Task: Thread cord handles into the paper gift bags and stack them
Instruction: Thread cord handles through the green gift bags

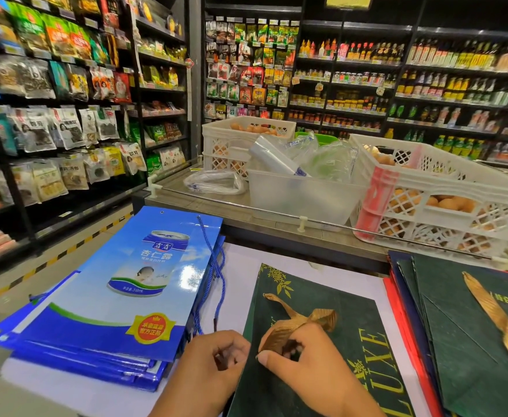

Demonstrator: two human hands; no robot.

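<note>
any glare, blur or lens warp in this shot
Head view: glare patches sit on the glossy top blue bag; the wide-angle lens bows the shelves and the counter rail; the distant bottles look soft; the left hand, right hand and gold cord on the green bag are fairly sharp and evenly lit.

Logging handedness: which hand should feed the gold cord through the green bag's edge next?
Right hand, probably: it grips the gold cord on the green bag. Left hand sits at the bag's edge, steadying.

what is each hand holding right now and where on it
The right hand pinches the gold cord handle near one end, at the dark green gift bag's edge. Whether the left hand grips anything cannot be told.
</note>
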